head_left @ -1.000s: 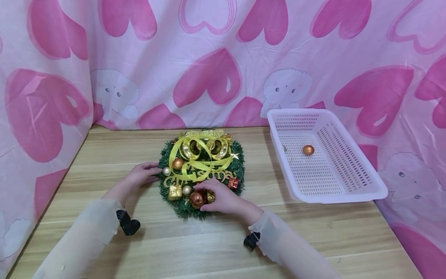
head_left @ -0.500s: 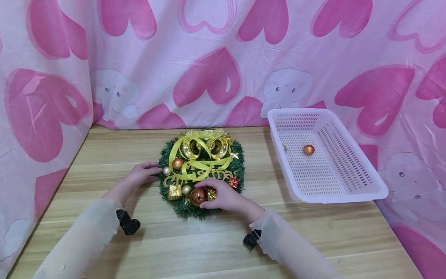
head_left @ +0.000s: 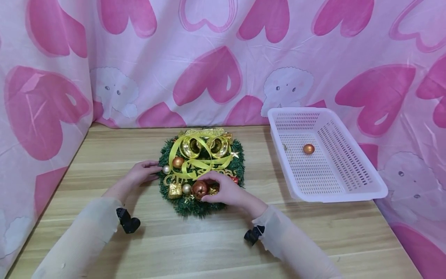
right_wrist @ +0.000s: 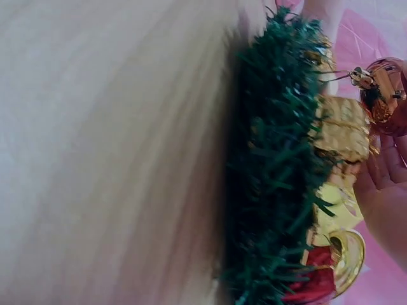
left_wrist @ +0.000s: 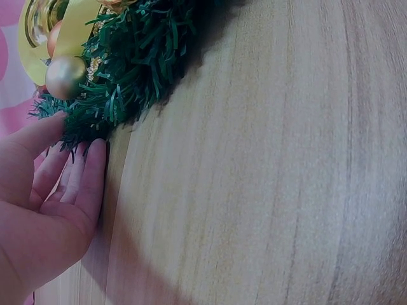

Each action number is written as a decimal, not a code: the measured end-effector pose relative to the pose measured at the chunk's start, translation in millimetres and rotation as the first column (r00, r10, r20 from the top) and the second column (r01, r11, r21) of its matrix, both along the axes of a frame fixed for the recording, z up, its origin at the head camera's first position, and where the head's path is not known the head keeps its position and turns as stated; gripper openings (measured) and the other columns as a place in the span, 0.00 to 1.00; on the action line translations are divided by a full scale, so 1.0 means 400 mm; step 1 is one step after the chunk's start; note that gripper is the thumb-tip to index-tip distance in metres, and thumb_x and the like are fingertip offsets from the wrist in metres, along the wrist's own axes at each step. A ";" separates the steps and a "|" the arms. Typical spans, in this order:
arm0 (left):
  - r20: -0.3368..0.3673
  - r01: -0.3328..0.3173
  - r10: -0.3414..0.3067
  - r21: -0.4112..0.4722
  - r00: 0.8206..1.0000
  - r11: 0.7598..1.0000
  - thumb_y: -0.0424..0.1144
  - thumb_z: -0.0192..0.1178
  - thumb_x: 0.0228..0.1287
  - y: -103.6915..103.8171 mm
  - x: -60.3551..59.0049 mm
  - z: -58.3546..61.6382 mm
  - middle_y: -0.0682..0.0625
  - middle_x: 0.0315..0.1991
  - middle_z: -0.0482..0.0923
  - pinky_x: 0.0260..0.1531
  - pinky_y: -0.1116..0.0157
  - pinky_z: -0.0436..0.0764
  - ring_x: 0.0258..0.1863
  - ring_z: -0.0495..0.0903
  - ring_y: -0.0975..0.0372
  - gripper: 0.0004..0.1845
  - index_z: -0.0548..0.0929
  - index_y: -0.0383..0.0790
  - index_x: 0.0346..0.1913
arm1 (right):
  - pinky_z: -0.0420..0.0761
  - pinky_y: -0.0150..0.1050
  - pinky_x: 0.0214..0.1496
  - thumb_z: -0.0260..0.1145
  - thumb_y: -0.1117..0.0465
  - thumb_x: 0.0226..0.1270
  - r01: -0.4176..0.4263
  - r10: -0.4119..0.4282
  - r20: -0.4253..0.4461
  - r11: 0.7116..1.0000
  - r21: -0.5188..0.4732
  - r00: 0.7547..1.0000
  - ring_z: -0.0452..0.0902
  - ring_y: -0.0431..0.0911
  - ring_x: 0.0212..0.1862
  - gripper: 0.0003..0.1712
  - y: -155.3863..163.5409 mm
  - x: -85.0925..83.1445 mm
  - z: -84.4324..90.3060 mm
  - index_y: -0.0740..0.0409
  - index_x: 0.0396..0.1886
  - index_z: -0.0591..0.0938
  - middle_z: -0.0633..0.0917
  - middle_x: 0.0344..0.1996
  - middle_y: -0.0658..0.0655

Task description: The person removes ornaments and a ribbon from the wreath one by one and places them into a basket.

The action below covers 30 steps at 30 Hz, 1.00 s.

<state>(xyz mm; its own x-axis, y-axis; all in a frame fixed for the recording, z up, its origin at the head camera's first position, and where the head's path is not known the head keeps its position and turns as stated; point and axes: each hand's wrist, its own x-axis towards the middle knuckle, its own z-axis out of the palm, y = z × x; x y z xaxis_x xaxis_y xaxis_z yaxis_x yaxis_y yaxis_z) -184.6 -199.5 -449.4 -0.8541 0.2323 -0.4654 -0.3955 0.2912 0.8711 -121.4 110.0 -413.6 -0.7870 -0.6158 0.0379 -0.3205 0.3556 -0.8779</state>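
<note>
A: So what's closest in?

B: Streaky wood-grain table top (head_left: 167, 248), then two pale sleeves (head_left: 74, 236) in thin, kinda wrinkly fabric, with a chunky black camera (head_left: 128, 221) below each cuff.

A: And the right hand (head_left: 224, 190)?

B: Thumb and fingers pinching a glossy brown bauble (head_left: 200, 189), round and mirror-shiny. It's over the near part of the wreath (head_left: 195, 209); the right wrist view shows its cap facing the greenery, with a thin wire or string running that way. Just left of that hand there's a smaller champagne ball (head_left: 186, 188) with a satiny look, then a boxy, crinkled gold foil parcel (head_left: 175, 191).

A: Left hand (head_left: 141, 173)?

B: Lightly holding the wreath's left edge, thumb over the bristly plastic needles and the other fingers at the lower side. Right by its fingertips: a pearly little ball (left_wrist: 65, 77).

A: What's beyond the hands?

B: Flat gold lettering (head_left: 170, 180), partly covered, then loops of smooth yellow ribbon (left_wrist: 71, 35) and two flared, polished gold bells (head_left: 191, 148) on the far part of the wreath. Well off to the right hand's right sits a white plastic basket (head_left: 334, 199), slotted sides, rounded corners, with one coppery ball (head_left: 308, 149) in it. Farthest back, creased pink cloth (head_left: 205, 73) printed with hearts and fluffy white critters.
</note>
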 end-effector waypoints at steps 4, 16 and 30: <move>0.002 0.003 -0.003 -0.001 1.000 1.000 0.38 0.52 0.68 0.000 -0.001 0.003 0.29 0.69 0.52 0.57 0.70 0.77 0.42 0.77 0.74 0.34 0.50 0.25 0.70 | 0.78 0.37 0.59 0.73 0.62 0.50 0.023 -0.023 -0.002 1.000 -0.006 1.000 0.77 0.46 0.50 0.30 0.011 -0.012 0.015 0.57 0.56 0.76 0.81 0.48 0.55; -0.006 0.001 -0.001 0.027 1.000 1.000 0.38 0.51 0.69 0.000 -0.002 0.001 0.28 0.69 0.50 0.54 0.71 0.80 0.38 0.77 0.77 0.34 0.49 0.24 0.69 | 0.82 0.33 0.55 0.71 0.69 0.50 0.040 -0.041 -0.008 0.994 -0.105 0.999 0.77 0.51 0.51 0.30 0.036 -0.047 0.079 0.66 0.55 0.75 0.78 0.50 0.63; -0.002 -0.001 0.001 0.031 1.000 1.000 0.38 0.52 0.69 -0.002 0.001 -0.001 0.29 0.70 0.50 0.55 0.71 0.79 0.36 0.77 0.78 0.35 0.49 0.25 0.70 | 0.83 0.42 0.55 0.69 0.74 0.51 0.147 -0.138 0.059 0.972 -0.186 0.989 0.75 0.54 0.52 0.31 0.095 -0.069 0.162 0.70 0.57 0.72 0.74 0.56 0.66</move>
